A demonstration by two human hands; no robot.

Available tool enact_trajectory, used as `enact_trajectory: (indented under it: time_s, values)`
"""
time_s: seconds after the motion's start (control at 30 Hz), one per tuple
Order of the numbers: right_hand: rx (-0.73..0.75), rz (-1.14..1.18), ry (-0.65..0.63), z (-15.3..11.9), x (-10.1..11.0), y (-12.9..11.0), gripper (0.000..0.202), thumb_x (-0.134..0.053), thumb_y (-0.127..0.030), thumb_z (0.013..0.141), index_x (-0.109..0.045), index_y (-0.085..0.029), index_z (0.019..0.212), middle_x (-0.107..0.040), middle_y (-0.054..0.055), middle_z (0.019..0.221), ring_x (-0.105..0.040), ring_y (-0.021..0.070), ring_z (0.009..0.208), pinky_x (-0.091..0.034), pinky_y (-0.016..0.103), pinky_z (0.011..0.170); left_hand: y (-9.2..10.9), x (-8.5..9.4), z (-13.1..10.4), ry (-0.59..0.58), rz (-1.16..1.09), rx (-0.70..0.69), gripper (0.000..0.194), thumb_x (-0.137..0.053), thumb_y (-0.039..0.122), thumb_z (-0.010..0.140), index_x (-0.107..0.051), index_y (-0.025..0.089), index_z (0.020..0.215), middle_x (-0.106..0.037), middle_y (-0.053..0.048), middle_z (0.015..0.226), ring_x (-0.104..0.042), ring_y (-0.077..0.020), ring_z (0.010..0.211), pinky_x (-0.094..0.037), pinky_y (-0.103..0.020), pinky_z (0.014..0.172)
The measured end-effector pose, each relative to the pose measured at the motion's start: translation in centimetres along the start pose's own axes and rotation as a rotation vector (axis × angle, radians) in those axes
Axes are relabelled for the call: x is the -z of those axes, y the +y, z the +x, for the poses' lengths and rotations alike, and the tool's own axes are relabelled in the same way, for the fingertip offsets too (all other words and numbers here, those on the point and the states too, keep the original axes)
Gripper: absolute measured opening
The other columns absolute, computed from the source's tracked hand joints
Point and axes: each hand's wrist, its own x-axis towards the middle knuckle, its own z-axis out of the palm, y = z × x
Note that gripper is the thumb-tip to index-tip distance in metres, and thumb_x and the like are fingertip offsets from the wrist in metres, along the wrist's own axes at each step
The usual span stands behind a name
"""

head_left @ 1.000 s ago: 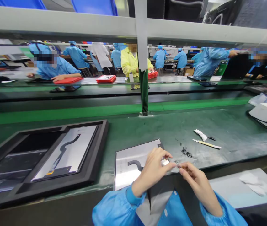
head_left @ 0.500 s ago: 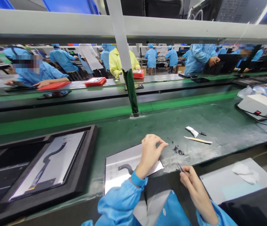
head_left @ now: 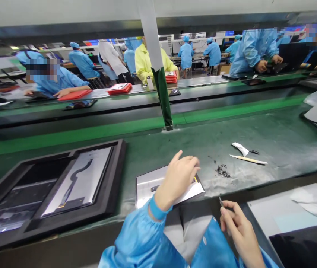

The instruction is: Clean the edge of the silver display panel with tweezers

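My left hand [head_left: 178, 178] is over a display panel [head_left: 144, 190] at the bench's front edge, its fingers partly bent and the fingertips hidden from view. Part of a dark flex strip shows on the panel beside my wrist. To the right, my right hand [head_left: 238, 227] pinches metal tweezers [head_left: 221, 201], tips pointing up, just off the bench edge. A scatter of small black bits [head_left: 223, 171] lies on the green mat [head_left: 203, 141] between and beyond my hands.
A black foam tray [head_left: 116, 178] on the left holds another panel [head_left: 84, 175]. At the right lie a yellow-handled blade [head_left: 249, 160] and a white wrapped piece [head_left: 240, 149]. A post [head_left: 162, 96] rises behind the mat. Several people work across the line.
The view has shifted, so the bench things sit further right and higher. My left hand has turned over the panel, and its earlier thumb-and-finger pinch no longer shows. My right hand still holds the tweezers.
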Motion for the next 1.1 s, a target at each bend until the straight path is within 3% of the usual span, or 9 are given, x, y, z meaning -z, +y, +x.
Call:
enact_trajectory:
  time_s: [0.07,0.13,0.23,0.3,0.4,0.5,0.57,0.77,1.1]
  values:
    - [0.039,-0.038,-0.047,-0.3,-0.8,-0.2,0.041,-0.053,-0.060,0.089,-0.061,-0.021,0.099,-0.059,-0.003,0.057,-0.058,0.0159,0.052,-0.046,0.022,0.049,-1.2,1.3,-2.8,0.092,0.082,0.056,0.019,-0.049,0.020,0.098,-0.059,0.019,0.082,-0.068,-0.002,0.078,-0.068,-0.0204,0.081,-0.036,-0.053,0.111]
    - [0.097,-0.095,-0.115,-0.5,-1.8,-0.2,0.037,-0.053,-0.055,0.091,-0.065,-0.021,0.097,-0.063,-0.001,0.063,-0.062,0.0167,0.057,-0.049,0.022,0.052,-2.4,1.9,-6.1,0.153,0.139,0.049,0.023,-0.043,0.024,0.101,-0.059,0.019,0.085,-0.069,-0.005,0.084,-0.068,-0.0216,0.083,-0.041,-0.054,0.107]
    - [0.234,-0.246,-0.134,-0.6,-3.1,0.0,0.032,-0.054,-0.050,0.093,-0.070,-0.022,0.096,-0.062,-0.002,0.061,-0.060,0.0146,0.052,-0.049,0.021,0.051,-3.8,1.5,-11.1,0.101,0.109,-0.020,0.027,-0.039,0.032,0.103,-0.059,0.018,0.116,-0.069,-0.012,0.115,-0.066,-0.0252,0.110,-0.045,-0.051,0.106]
    - [0.324,-0.328,-0.112,-0.7,-3.7,0.0,0.031,-0.054,-0.048,0.093,-0.072,-0.023,0.094,-0.062,-0.002,0.060,-0.058,0.0138,0.049,-0.049,0.020,0.050,-4.6,0.7,-14.0,0.069,0.133,-0.100,0.041,-0.046,0.040,0.101,-0.050,0.017,0.135,-0.062,-0.015,0.134,-0.056,-0.0283,0.128,-0.043,-0.051,0.109]
    - [0.386,-0.400,-0.100,-0.7,-4.2,-0.4,0.033,-0.052,-0.048,0.095,-0.072,-0.023,0.090,-0.065,-0.001,0.061,-0.059,0.0140,0.049,-0.050,0.020,0.051,-5.4,-0.9,-16.5,0.046,0.223,-0.174,0.052,-0.046,0.030,0.101,-0.034,0.015,0.150,-0.054,-0.015,0.143,-0.047,-0.0293,0.136,-0.042,-0.051,0.110]
    - [0.391,-0.451,-0.094,-0.7,-4.1,-0.9,0.037,-0.048,-0.050,0.097,-0.071,-0.022,0.088,-0.064,-0.001,0.059,-0.058,0.0141,0.047,-0.049,0.021,0.050,-5.4,-2.3,-16.9,0.151,0.248,-0.226,0.056,-0.040,0.006,0.098,-0.029,0.013,0.152,-0.059,-0.013,0.138,-0.050,-0.0252,0.134,-0.044,-0.048,0.109]
    - [0.387,-0.473,-0.066,-0.7,-4.0,-1.1,0.041,-0.044,-0.052,0.098,-0.071,-0.022,0.088,-0.064,-0.001,0.059,-0.057,0.0139,0.047,-0.049,0.021,0.050,-4.8,-3.0,-16.7,0.220,0.241,-0.248,0.055,-0.040,0.000,0.095,-0.034,0.010,0.149,-0.062,-0.013,0.134,-0.051,-0.0247,0.133,-0.045,-0.046,0.109]
    - [0.424,-0.512,-0.036,-0.6,-3.1,-1.1,0.035,-0.047,-0.047,0.098,-0.071,-0.023,0.087,-0.064,-0.001,0.060,-0.055,0.0132,0.046,-0.047,0.021,0.049,-2.5,-4.7,-16.3,0.275,0.224,-0.244,0.042,-0.043,-0.002,0.091,-0.055,0.003,0.131,-0.062,-0.017,0.134,-0.046,-0.0287,0.137,-0.045,-0.045,0.111]
    - [0.402,-0.516,-0.019,-0.7,-2.5,-0.7,0.029,-0.051,-0.041,0.097,-0.070,-0.022,0.085,-0.062,-0.001,0.059,-0.053,0.0132,0.046,-0.044,0.021,0.046,-2.7,-6.1,-16.7,0.312,0.156,-0.200,0.052,-0.043,0.001,0.092,-0.044,0.006,0.144,-0.061,-0.016,0.135,-0.050,-0.0282,0.134,-0.043,-0.044,0.112]
